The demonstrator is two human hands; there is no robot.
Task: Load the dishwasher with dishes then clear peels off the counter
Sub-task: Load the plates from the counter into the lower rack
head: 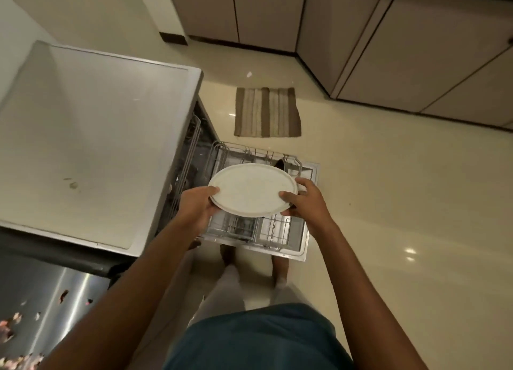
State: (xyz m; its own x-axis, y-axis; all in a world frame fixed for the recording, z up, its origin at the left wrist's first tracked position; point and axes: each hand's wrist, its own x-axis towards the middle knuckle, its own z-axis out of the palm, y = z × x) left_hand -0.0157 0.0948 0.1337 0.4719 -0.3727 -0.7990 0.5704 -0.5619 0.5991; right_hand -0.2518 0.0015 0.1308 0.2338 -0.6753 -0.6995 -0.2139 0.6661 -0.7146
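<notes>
The left hand (pixel 198 203) grips the left rim of a white plate (pixel 251 192), thumb curled over the upper face and the other fingers underneath, out of sight. The right hand (pixel 304 200) grips the opposite, right rim in the same manner, thumb on top and index finger extended along the far edge. The plate is held between both hands in the air, face up and close to level, with the near edge slightly lower than the far edge. It appears as an oval whose long axis runs left to right, from one hand to the other.

Directly below the plate is the pulled-out wire rack (pixel 266 231) of the open dishwasher (pixel 194 158). The rack rests over the lowered dishwasher door (pixel 305 247). Whether the rack already holds other dishes cannot be told.

To the left of the dishwasher is a pale counter (pixel 91 136). Near the lower left corner, small pinkish peels (pixel 16 330) lie scattered on a steel surface (pixel 55 300). On the floor beyond the rack lies a striped mat (pixel 268 112), and brown cabinets (pixel 416 50) stand along the far and right sides.
</notes>
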